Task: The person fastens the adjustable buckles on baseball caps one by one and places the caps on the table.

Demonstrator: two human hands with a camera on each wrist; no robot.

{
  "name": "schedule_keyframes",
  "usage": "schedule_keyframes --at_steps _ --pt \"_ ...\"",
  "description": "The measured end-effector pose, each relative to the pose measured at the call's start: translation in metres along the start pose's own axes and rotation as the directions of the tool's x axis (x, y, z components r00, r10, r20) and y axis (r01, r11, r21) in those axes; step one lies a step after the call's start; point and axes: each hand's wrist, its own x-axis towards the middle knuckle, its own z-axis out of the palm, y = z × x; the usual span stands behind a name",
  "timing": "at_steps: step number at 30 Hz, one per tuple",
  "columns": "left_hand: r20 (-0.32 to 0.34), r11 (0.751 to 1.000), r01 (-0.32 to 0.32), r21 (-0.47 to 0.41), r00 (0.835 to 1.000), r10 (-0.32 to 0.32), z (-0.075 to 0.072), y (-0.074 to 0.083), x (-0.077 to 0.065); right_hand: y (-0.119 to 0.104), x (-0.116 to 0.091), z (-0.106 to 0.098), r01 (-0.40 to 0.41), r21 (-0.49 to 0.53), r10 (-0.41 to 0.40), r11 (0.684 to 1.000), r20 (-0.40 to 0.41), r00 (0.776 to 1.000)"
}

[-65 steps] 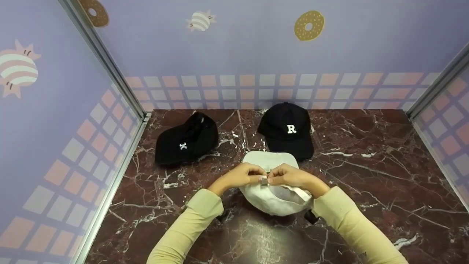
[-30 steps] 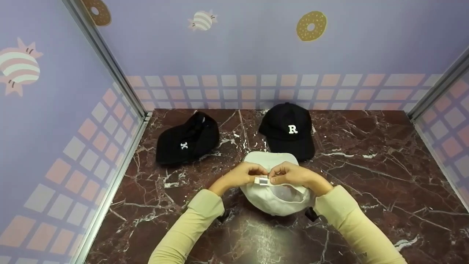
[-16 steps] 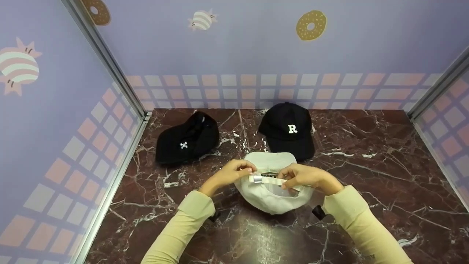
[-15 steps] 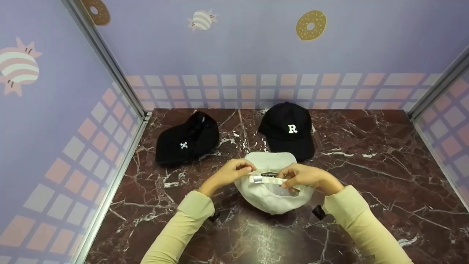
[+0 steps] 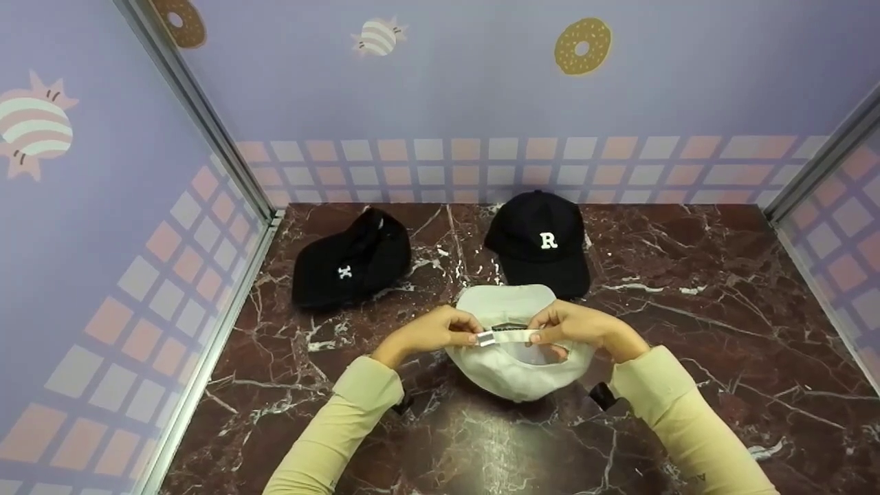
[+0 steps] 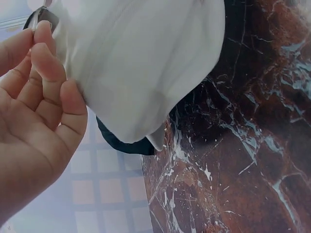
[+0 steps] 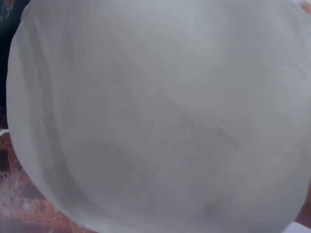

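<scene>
A white cap (image 5: 515, 377) lies on the marble table with its brim (image 5: 505, 297) pointing away and its back opening towards me. Across that opening runs the white back strap (image 5: 512, 336), which passes through a silver buckle (image 5: 486, 339). My left hand (image 5: 427, 331) pinches the strap's buckle end between thumb and forefinger, its other fingers loosely bent in the left wrist view. On the other side, my right hand (image 5: 583, 324) pinches the strap between thumb and finger, and a fingertip shows inside the opening. White cap fabric (image 7: 160, 111) fills most of the right wrist view, hiding the right hand's grip there.
A black cap with a white R (image 5: 540, 227) sits behind the white cap, close to its brim. Another black cap (image 5: 330, 268) lies tipped at the back left. Patterned lilac walls (image 5: 454, 89) enclose the dark red marble table (image 5: 687, 309) at the back and sides.
Both hands were close together at the buckle, then moved apart along the strap. Over the last half second, the left fingers have come onto the buckle, and the strap between the hands looks straighter.
</scene>
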Motion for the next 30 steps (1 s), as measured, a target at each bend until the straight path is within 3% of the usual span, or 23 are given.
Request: schedule_keyframes --at_steps 3,5,8,9,12,14,16,19,21,24,30 --pt "-0.015 1.0 -0.008 -0.026 1.0 0.007 -0.002 0.008 -0.002 -0.005 0.0 0.0 -0.053 -0.067 0.046 0.996 -0.103 0.994" --pt "-0.022 0.998 -0.01 -0.058 1.0 0.009 -0.003 0.017 -0.005 -0.01 0.0 0.002 -0.059 -0.155 0.03 0.986 -0.18 0.983" --pt "-0.02 0.993 0.0 -0.12 1.0 -0.002 -0.005 0.03 -0.009 -0.019 0.002 0.011 -0.043 -0.376 -0.078 0.926 -0.3 0.951" --pt "-0.019 0.99 0.0 -0.139 1.0 -0.002 -0.005 0.034 -0.01 -0.021 0.004 0.015 -0.039 -0.468 -0.139 0.883 -0.34 0.93" --pt "-0.02 0.985 0.0 -0.172 1.0 -0.003 -0.004 0.036 -0.01 -0.027 0.009 0.03 -0.068 -0.72 -0.329 0.69 -0.397 0.857" --pt "-0.023 0.983 -0.008 -0.186 1.0 0.003 -0.003 0.037 -0.009 -0.028 0.014 0.04 -0.098 -0.831 -0.437 0.547 -0.383 0.814" --pt "-0.023 0.982 -0.015 -0.189 1.0 0.011 -0.002 0.037 -0.008 -0.028 0.018 0.05 -0.113 -0.9 -0.515 0.422 -0.341 0.786" --pt "-0.029 0.984 -0.032 -0.174 0.999 0.028 0.0 0.036 -0.008 -0.024 0.026 0.06 -0.121 -0.948 -0.604 0.296 -0.283 0.745" --pt "-0.032 0.987 -0.04 -0.156 0.999 0.036 0.0 0.035 -0.008 -0.021 0.029 0.064 -0.12 -0.96 -0.649 0.255 -0.261 0.715" --pt "-0.042 0.99 -0.039 -0.134 0.999 0.034 0.001 0.035 -0.008 -0.017 0.033 0.066 -0.116 -0.969 -0.697 0.22 -0.239 0.676" --pt "-0.072 0.994 -0.001 -0.112 0.997 -0.007 0.002 0.034 -0.009 -0.012 0.036 0.065 -0.106 -0.978 -0.727 0.182 -0.206 0.654"
